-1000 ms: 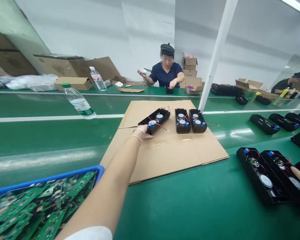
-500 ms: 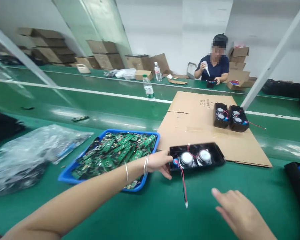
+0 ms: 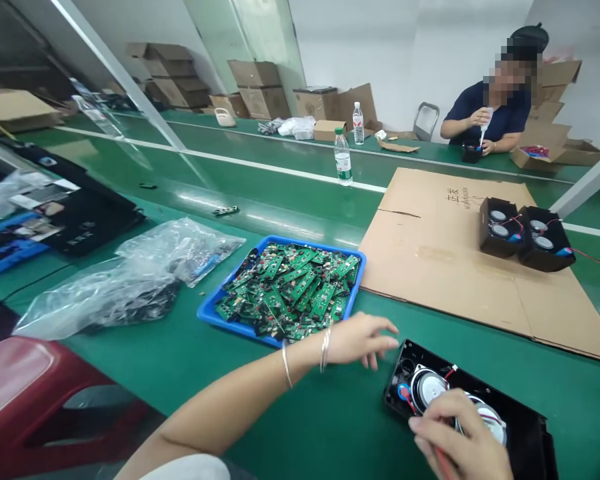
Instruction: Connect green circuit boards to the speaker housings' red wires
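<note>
A black housing [image 3: 520, 427] with two round silver speakers [image 3: 429, 389] lies slanted on the green table at the lower right. A blue part with a red wire [image 3: 407, 395] sits at its left end. My right hand [image 3: 463, 430] is over the housing, fingers pinched on the red wire, and covers part of the speakers. Just left of the housing, my left hand [image 3: 365, 339] has its fingers apart and holds nothing. Beside it stands a blue tray [image 3: 207, 310] heaped with green circuit boards [image 3: 300, 287].
Flattened cardboard [image 3: 430, 267] carries two black housings [image 3: 545, 240] with speakers. Plastic bags [image 3: 130, 287] lie left of the tray, near a red stool [image 3: 15, 380]. A bottle [image 3: 343, 163] stands beyond the tray. Across the table, a person [image 3: 500, 113] holds a white bottle over a black part.
The view has swung left. The black housing is nearer and turned, off the cardboard's edge. My left hand has let go of it, and my right hand has come over it and pinched the wire.
</note>
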The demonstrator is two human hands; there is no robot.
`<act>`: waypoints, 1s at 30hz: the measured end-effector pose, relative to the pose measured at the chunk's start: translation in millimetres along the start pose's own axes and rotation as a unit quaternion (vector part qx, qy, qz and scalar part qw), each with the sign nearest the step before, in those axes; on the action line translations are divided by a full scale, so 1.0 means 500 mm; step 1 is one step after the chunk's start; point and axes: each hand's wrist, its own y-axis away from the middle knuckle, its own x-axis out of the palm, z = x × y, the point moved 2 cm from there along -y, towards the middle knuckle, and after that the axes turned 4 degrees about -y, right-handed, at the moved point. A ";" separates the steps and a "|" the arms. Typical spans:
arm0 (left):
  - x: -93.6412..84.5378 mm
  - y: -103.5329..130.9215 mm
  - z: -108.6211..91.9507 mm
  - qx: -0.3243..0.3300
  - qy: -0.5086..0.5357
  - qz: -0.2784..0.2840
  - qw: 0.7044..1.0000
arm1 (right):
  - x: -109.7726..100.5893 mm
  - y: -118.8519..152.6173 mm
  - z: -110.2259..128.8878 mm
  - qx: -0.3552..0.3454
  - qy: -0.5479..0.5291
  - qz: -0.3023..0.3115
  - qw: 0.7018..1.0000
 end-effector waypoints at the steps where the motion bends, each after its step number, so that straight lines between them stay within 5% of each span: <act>1: -0.034 0.001 0.004 -0.005 -0.032 -0.065 0.997 | -0.008 -0.002 -0.005 0.031 -0.029 -0.024 0.999; 3: -0.103 -0.004 0.015 -0.030 -0.097 -0.191 0.976 | -0.019 -0.009 -0.012 0.077 -0.074 -0.093 0.990; 6: -0.169 -0.033 0.035 -0.068 -0.167 -0.288 0.940 | -0.014 -0.026 -0.014 0.122 -0.138 -0.178 0.967; 12: -0.184 -0.085 0.051 -0.071 -0.201 -0.329 0.920 | 0.005 -0.039 -0.017 0.203 -0.234 -0.219 0.925; 16: -0.185 -0.048 0.049 -0.014 -0.134 -0.341 0.930 | -0.003 -0.032 -0.027 0.225 -0.240 -0.221 0.918; 19: -0.156 0.012 0.047 0.053 -0.051 -0.310 0.948 | -0.006 -0.039 -0.030 0.236 -0.191 -0.146 0.942; 22: -0.088 0.069 0.048 0.114 0.096 -0.246 0.958 | -0.002 -0.051 -0.023 0.220 -0.121 -0.070 0.966; 26: 0.018 0.108 0.050 0.130 0.389 -0.197 0.891 | 0.013 -0.063 -0.003 0.130 -0.054 -0.021 0.990; 30: 0.087 0.117 0.039 0.116 0.439 -0.240 0.858 | 0.025 -0.065 0.006 0.084 -0.029 -0.013 0.996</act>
